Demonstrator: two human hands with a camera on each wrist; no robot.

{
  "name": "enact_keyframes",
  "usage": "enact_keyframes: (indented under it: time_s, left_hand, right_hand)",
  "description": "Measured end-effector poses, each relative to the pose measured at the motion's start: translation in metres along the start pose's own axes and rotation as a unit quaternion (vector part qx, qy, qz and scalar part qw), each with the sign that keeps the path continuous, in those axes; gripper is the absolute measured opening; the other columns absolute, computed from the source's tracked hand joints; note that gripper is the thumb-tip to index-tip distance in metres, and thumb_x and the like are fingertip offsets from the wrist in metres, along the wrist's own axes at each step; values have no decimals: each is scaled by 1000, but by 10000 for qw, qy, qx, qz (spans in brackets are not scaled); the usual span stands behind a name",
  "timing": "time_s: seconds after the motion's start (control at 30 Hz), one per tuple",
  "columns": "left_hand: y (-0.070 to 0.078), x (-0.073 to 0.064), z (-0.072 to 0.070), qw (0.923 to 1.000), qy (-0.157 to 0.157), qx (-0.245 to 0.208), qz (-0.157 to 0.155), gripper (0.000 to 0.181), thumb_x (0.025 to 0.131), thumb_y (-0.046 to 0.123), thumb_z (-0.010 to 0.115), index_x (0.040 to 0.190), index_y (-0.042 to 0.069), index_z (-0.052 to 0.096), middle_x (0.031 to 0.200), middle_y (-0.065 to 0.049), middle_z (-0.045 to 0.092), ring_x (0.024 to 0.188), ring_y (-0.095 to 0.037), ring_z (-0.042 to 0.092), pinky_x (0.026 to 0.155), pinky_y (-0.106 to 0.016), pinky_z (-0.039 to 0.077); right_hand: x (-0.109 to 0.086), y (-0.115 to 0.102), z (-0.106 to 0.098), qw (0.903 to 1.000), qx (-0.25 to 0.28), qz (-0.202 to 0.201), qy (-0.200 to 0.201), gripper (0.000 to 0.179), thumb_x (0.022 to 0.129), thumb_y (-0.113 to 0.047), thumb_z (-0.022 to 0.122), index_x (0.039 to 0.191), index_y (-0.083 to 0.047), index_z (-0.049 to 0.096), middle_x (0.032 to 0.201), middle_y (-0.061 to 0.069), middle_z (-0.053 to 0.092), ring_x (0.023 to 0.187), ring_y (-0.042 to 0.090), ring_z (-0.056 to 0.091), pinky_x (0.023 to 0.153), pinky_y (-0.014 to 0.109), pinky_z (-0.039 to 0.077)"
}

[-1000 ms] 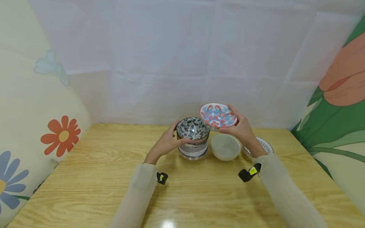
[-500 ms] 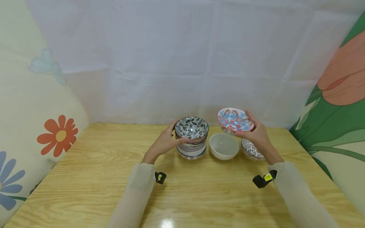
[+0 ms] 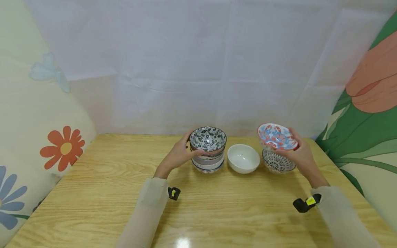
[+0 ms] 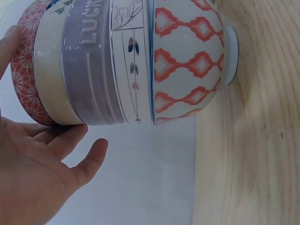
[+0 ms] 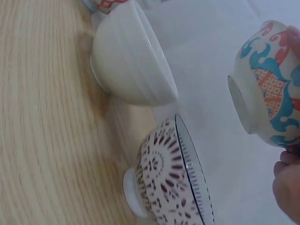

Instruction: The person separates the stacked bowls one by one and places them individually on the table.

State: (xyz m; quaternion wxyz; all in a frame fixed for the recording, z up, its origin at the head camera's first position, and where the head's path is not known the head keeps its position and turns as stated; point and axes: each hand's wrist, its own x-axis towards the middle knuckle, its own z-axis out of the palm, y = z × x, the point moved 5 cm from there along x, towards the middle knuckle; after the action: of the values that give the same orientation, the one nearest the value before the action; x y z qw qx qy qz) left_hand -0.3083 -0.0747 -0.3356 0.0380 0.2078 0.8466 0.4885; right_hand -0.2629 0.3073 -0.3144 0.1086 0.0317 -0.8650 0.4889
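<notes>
My left hand [image 3: 178, 155] grips the upper part of a stack of nested bowls [image 3: 207, 162], thumb in front and fingers round the far left side. On top sits a bowl with black flowers inside [image 3: 208, 139]. In the left wrist view the bottom bowl [image 4: 187, 61] has red diamonds. My right hand [image 3: 302, 151] holds a red-and-blue patterned bowl [image 3: 276, 136] by its rim, tilted, in the air. Below it a black-and-white patterned bowl [image 3: 278, 162] stands on the table; the right wrist view shows a gap between the two.
A plain white bowl [image 3: 243, 159] stands between the stack and the black-and-white bowl. All rest toward the back of a wooden table [image 3: 217, 206]. A white cloth [image 3: 170, 69] hangs behind, with flower-printed panels [image 3: 369, 137] at both sides.
My right hand has carried the red-and-blue bowl rightward, from beside the stack, past the white bowl, to above the black-and-white bowl. My left hand stays on the stack.
</notes>
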Motion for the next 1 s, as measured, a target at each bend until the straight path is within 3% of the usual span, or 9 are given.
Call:
enact_keyframes:
  time_s: [0.17, 0.33, 0.6, 0.77, 1.0]
  left_hand:
    - [1, 0, 1, 10000, -20, 6, 32, 87, 85, 38, 71, 153, 25, 17, 154, -11, 31, 140, -36, 30, 108, -58, 33]
    - [3, 1, 0, 10000, -31, -28, 54, 87, 86, 37, 70, 153, 25, 16, 153, -12, 31, 140, -36, 31, 108, -58, 34]
    - [4, 2, 0, 9997, 15, -87, 214, 85, 85, 37, 71, 152, 23, 19, 152, -11, 33, 140, -35, 31, 109, -58, 33]
    - [3, 2, 1, 9996, 11, -124, 269, 88, 84, 43, 71, 152, 24, 20, 153, -10, 33, 140, -34, 31, 109, -57, 33]
    - [4, 0, -1, 9997, 30, -109, 195, 89, 83, 45, 71, 153, 25, 19, 153, -10, 32, 141, -35, 30, 109, -58, 33]
  right_hand:
    - [-7, 11, -14, 10000, -38, 13, 87, 94, 88, -19, 69, 154, -15, 3, 148, 34, 25, 100, -14, 42, 76, 0, 41]
    - [-12, 22, -26, 9997, -136, 27, 213, 93, 89, -17, 68, 154, -14, 2, 152, 31, 19, 108, -10, 40, 78, -1, 39]
    - [-17, 35, -42, 9984, -274, 208, 447, 93, 88, -20, 69, 154, -20, 3, 150, 33, 22, 107, -13, 40, 77, -2, 40]
    - [-20, 44, -51, 9967, -355, 382, 623, 93, 89, -22, 68, 154, -23, 3, 154, 24, 22, 114, -10, 39, 78, -3, 37]
    - [-23, 58, -60, 9953, -291, 499, 772, 92, 91, -20, 66, 154, -16, -1, 160, 10, 11, 132, -4, 28, 82, -5, 32]
